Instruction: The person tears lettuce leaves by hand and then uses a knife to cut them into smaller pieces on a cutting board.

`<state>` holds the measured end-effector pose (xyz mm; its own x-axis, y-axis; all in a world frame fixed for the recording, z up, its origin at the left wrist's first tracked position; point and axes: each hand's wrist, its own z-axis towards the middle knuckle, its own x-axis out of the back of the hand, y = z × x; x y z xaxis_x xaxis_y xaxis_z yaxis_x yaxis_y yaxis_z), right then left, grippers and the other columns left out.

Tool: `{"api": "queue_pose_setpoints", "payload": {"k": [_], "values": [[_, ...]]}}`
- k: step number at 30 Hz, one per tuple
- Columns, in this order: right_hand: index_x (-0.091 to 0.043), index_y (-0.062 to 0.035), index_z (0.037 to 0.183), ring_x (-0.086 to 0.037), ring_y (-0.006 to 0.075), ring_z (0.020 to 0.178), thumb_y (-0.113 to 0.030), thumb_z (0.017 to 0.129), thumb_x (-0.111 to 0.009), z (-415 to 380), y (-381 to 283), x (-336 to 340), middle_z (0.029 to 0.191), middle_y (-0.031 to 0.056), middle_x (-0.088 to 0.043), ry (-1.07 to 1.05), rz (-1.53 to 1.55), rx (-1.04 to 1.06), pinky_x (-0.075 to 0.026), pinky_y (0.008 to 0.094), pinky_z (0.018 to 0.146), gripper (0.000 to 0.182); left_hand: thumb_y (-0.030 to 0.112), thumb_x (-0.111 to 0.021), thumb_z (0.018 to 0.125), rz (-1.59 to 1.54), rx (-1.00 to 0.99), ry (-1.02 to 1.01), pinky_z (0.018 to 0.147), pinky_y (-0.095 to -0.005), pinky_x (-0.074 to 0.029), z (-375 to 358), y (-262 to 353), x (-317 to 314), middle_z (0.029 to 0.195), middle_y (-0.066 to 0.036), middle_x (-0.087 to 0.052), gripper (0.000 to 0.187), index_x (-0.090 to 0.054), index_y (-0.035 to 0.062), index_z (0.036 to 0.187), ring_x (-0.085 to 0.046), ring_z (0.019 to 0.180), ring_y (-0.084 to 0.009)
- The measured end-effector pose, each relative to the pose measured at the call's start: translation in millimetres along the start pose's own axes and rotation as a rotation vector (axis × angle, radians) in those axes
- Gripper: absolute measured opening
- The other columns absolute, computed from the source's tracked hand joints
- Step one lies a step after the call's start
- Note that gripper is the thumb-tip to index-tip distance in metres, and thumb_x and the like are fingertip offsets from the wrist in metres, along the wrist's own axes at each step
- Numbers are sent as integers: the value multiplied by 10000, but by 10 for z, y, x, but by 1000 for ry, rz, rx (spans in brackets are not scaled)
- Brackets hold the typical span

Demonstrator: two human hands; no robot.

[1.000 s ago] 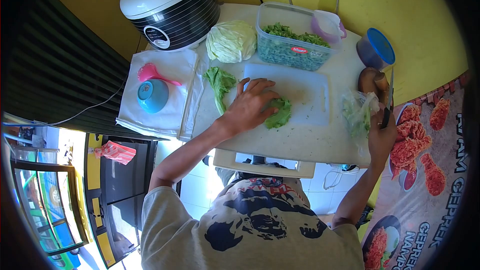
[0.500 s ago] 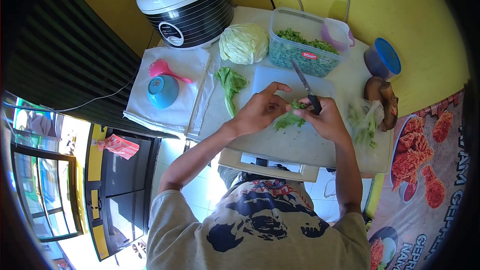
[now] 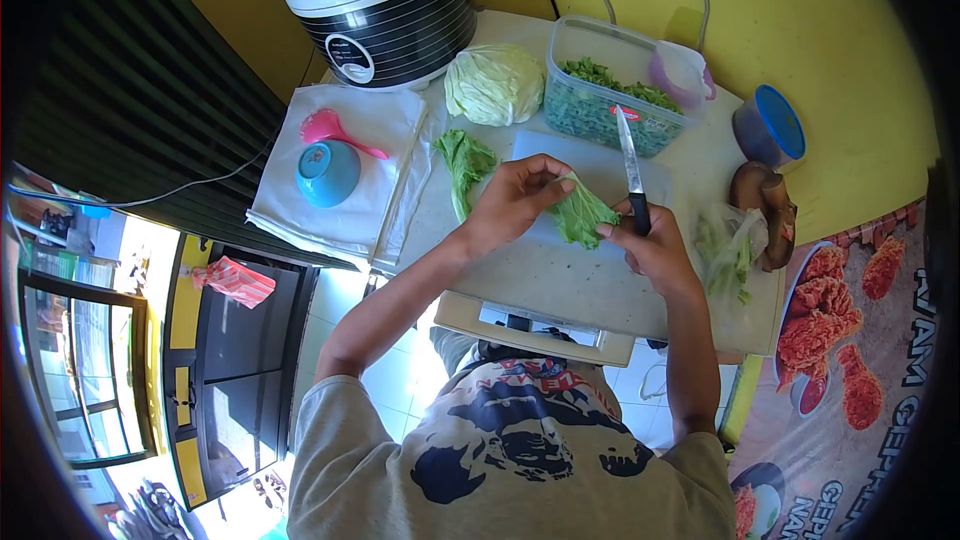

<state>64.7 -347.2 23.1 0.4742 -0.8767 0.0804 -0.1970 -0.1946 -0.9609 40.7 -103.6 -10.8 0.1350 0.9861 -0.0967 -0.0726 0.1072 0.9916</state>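
My left hand (image 3: 515, 202) pinches the upper edge of a green lettuce leaf (image 3: 582, 214), which is spread out between both hands. My right hand (image 3: 655, 248) is closed round the black handle of a knife (image 3: 629, 145), its blade pointing up and away from me. The right thumb also touches the leaf's right edge. Beneath and behind the leaf lies a white cutting board (image 3: 535, 145), partly hidden by my hands. Another lettuce leaf (image 3: 466, 168) rests on the table left of the board. Beyond the board stands a clear container (image 3: 600, 122) of chopped greens.
A pale cabbage (image 3: 493, 85) sits beside a rice cooker (image 3: 400, 35). On the left, a blue bowl (image 3: 328, 173) and a pink spoon (image 3: 322, 126) lie on white plastic sheets. A plastic bag with greens (image 3: 735, 250), a brown object (image 3: 765, 205) and a blue-lidded tub (image 3: 768, 127) are right.
The lettuce leaf, crumpled between my fingers before, is now spread open between my hands. The knife has swung from leaning left to nearly upright, and my right hand has lowered slightly.
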Motion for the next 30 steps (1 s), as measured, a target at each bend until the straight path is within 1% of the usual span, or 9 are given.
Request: {"api": "queue_pose_setpoints", "payload": {"k": [5, 8, 10, 14, 17, 19, 23, 24, 30], "values": [[-693, 3, 908, -533, 121, 628, -200, 913, -790, 124, 409, -32, 696, 19, -647, 133, -286, 304, -445, 311, 632, 226, 126, -713, 993, 616, -101, 104, 782, -322, -566, 159, 35, 7, 965, -129, -763, 262, -672, -35, 1195, -700, 802, -189], [-682, 20, 911, -543, 144, 615, -219, 928, -771, 73, 368, -80, 727, 81, -681, 200, -391, 301, -458, 341, 616, 256, 121, -728, 959, 772, -237, 125, 782, -391, -584, 220, 7, -39, 987, -193, -754, 307, -659, -31, 1217, -707, 782, -312], [-680, 21, 967, -564, 122, 653, -196, 952, -752, 63, 318, -90, 742, 64, -684, 215, -463, 232, -466, 318, 638, 229, 116, -732, 942, 812, -336, 122, 814, -434, -585, 279, -89, -19, 1053, -219, -736, 334, -654, -16, 1239, -700, 839, -385], [-653, 21, 1093, -531, 127, 651, -166, 980, -714, -70, 100, -167, 752, 63, -639, 294, -553, 214, -462, 311, 639, 227, 108, -721, 941, 1014, -397, 173, 936, -462, -549, 204, -101, -62, 1221, -193, -673, 355, -647, 8, 1274, -666, 1098, -362], [-554, 27, 1300, -660, 305, 681, -124, 999, -649, -179, 191, -85, 861, 200, -685, 292, -534, 238, -520, 393, 660, 350, 129, -724, 942, 1144, -511, 140, 1015, -469, -507, 21, -42, -50, 1304, -168, -633, 363, -651, 16, 1279, -610, 1240, -328], [-500, 11, 1398, -677, 337, 729, -77, 1012, -607, -268, 280, -105, 943, 226, -679, 275, -599, 361, -532, 420, 673, 410, 161, -723, 948, 1202, -534, 50, 1064, -476, -475, -71, -25, -17, 1328, -151, -631, 369, -656, 15, 1281, -583, 1298, -312], [-417, -42, 1538, -699, 391, 814, -1, 1012, -555, -464, 313, -362, 1033, 240, -660, 274, -749, 478, -559, 467, 703, 545, 228, -720, 953, 1329, -609, -30, 1106, -468, -445, -126, -98, 15, 1352, -146, -629, 414, -657, 18, 1305, -559, 1344, -310], [-372, -82, 1596, -691, 395, 771, 8, 988, -564, -495, 319, -394, 978, 213, -637, 231, -788, 473, -572, 481, 679, 643, 238, -719, 953, 1339, -598, -35, 1115, -469, -439, -124, -119, 22, 1358, -144, -627, 423, -656, 18, 1310, -551, 1355, -312], [-366, -104, 1609, -651, 363, 622, -14, 954, -598, -424, 411, -469, 904, 177, -601, 219, -986, 400, -567, 473, 581, 701, 253, -720, 949, 1308, -508, -43, 1124, -470, -431, -132, -104, 28, 1362, -147, -625, 450, -650, 15, 1325, -545, 1350, -314]]}}
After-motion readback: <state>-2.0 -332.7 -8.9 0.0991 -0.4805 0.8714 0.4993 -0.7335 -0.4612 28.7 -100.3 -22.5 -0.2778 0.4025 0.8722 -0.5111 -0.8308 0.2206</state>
